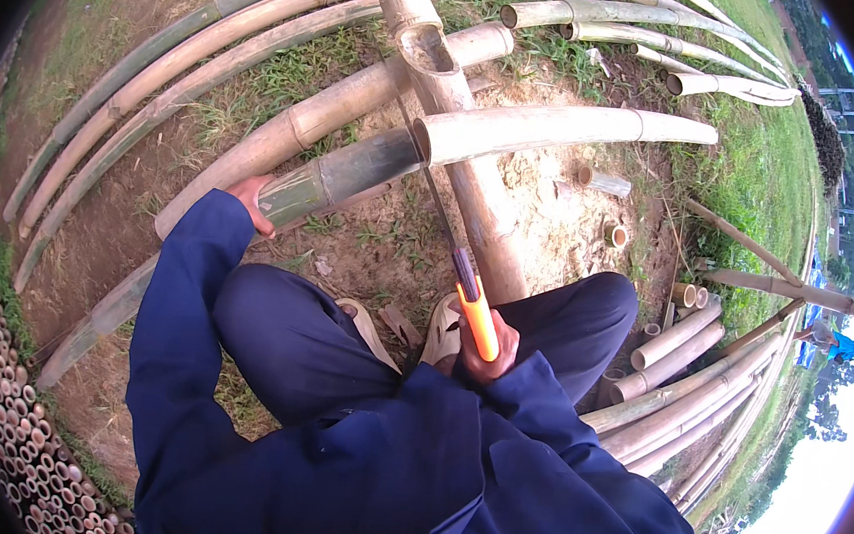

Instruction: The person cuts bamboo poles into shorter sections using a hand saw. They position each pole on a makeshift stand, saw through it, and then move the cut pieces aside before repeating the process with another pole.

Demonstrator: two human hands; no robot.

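My right hand (493,348) is closed around the orange handle (480,321) of a handsaw. The saw's long, thin blade (439,204) slants up and away to the left. It passes between the far end of a grey-green bamboo piece (359,173) and the open end of a pale bamboo pole (568,136); whether the teeth touch either is hard to see. My left hand (251,203) grips the near end of the grey-green piece, its fingers partly hidden by the sleeve and bamboo. Under these lies a thick notched bamboo log (477,201), running toward my right knee.
Long bamboo poles (194,38) curve along the left, and more poles (656,29) lie at the upper right. Short offcuts (604,183) rest on the dirt. Stacked bamboo (682,408) fills the right, cut tubes (18,426) the lower left. A person in blue (842,347) is far right.
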